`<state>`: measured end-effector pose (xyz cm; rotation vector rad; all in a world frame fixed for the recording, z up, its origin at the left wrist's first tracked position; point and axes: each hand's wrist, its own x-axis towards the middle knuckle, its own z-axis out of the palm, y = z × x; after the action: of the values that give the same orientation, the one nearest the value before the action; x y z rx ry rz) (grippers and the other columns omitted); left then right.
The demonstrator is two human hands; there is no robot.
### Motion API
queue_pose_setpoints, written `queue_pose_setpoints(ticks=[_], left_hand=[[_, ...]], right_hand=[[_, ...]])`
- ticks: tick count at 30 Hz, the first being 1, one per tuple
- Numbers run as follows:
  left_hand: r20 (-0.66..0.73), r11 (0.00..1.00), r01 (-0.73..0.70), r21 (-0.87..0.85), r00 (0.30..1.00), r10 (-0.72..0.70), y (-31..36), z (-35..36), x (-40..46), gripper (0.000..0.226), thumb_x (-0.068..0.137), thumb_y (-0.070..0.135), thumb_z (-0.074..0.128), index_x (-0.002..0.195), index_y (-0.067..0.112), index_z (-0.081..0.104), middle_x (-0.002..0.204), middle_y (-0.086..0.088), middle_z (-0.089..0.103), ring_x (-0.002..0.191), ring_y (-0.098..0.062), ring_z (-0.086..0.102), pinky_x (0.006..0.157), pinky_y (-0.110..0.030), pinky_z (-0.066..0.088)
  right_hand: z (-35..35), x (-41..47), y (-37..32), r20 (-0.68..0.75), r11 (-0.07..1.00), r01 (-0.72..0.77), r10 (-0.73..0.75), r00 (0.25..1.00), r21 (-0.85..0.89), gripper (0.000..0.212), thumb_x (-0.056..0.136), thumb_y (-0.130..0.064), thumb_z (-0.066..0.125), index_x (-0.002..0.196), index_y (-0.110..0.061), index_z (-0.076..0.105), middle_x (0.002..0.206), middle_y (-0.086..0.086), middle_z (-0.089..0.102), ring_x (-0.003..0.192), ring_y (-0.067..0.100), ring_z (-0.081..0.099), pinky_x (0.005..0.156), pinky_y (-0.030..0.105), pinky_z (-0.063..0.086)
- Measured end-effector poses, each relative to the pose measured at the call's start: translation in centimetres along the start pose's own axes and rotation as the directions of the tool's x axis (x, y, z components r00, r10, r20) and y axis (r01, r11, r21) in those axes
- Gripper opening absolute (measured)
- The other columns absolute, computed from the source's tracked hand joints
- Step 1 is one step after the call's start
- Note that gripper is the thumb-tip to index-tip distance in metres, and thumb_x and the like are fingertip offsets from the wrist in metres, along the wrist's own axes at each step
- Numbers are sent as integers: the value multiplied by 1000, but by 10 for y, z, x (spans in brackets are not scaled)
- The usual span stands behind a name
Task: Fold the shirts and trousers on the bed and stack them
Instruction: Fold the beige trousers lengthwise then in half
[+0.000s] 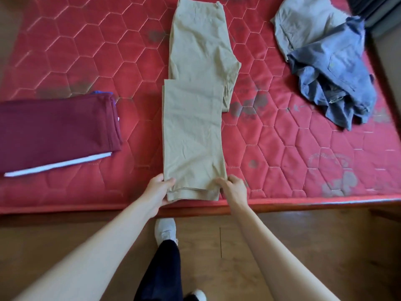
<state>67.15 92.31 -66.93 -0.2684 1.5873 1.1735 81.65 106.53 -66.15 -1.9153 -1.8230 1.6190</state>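
At the bottom of the frame, a white shoe (165, 230) stands on the wooden floor (303, 246). Just above, at the near edge of the red quilted bed (293, 159), the left hand (158, 192) and right hand (233, 189) each pinch a hem corner of the beige trousers (195, 118), which run up the centre. A faint round mark at lower right is unreadable. A folded maroon garment (56, 131) lies at left; a crumpled blue shirt (334, 83) overlaps a grey garment (303, 22) at upper right.
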Motion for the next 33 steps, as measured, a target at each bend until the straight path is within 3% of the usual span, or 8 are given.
queue_pose_setpoints(ticks=[3,10,17,19,21,23,26,33], left_hand=[[12,998,45,-48,999,-44,-45,-8,-20,12,98,11,52,105,16,60,93,-4,65,81,-20,63,67,-35,53],[82,998,30,-54,996,-26,-94,-23,-47,18,99,13,51,112,20,60,100,-4,66,84,-19,63,70,-32,53],[273,990,138,-42,954,-121,-140,-45,-70,27,96,17,56,122,22,58,109,-1,72,90,-15,71,69,-32,58],[225,971,177,161,951,-211,-161,-50,-71,34,96,13,58,129,17,53,122,-5,66,99,-17,69,81,-37,57],[56,842,207,498,961,-269,-177,-51,-70,44,97,9,54,139,12,42,137,-10,53,116,-22,58,96,-40,48],[-73,760,190,622,980,-185,-180,-48,-65,50,98,10,51,145,10,35,146,-13,42,129,-28,45,105,-41,38],[-52,752,-24,658,996,77,-158,-33,-64,47,99,14,50,144,12,39,145,-12,45,130,-26,46,107,-37,37],[12,506,-330,797,846,533,-53,10,-41,48,97,17,52,143,10,42,145,-8,44,133,-26,41,109,-36,33]], right_hand=[[5,-17,34,120,998,59,-58,991,-2,29,74,-4,67,54,-7,45,84,7,44,76,20,42,64,31,30],[11,-40,74,156,1000,-20,22,987,-16,13,77,-21,69,70,-13,61,74,2,60,70,17,52,64,30,37],[-5,-78,139,272,968,-139,79,959,210,6,73,-7,69,73,-13,67,70,-1,65,64,13,57,56,20,42],[-5,-84,169,258,976,-187,153,954,114,9,73,-7,67,71,-15,64,66,-3,62,64,15,54,58,23,41],[-6,-87,194,202,978,-203,210,956,-57,8,75,-12,69,82,-17,65,81,-2,64,81,18,57,71,26,42],[-8,-84,202,150,974,-173,195,969,-149,26,80,-20,69,105,-17,64,104,-1,63,101,18,57,80,25,39],[-11,-75,175,150,985,-28,54,987,-170,36,83,-27,67,118,-18,63,112,-3,63,106,14,56,76,18,39],[-17,-24,52,83,970,197,-187,979,-142,40,84,-20,62,123,-15,60,115,-1,64,105,14,58,87,27,44]])
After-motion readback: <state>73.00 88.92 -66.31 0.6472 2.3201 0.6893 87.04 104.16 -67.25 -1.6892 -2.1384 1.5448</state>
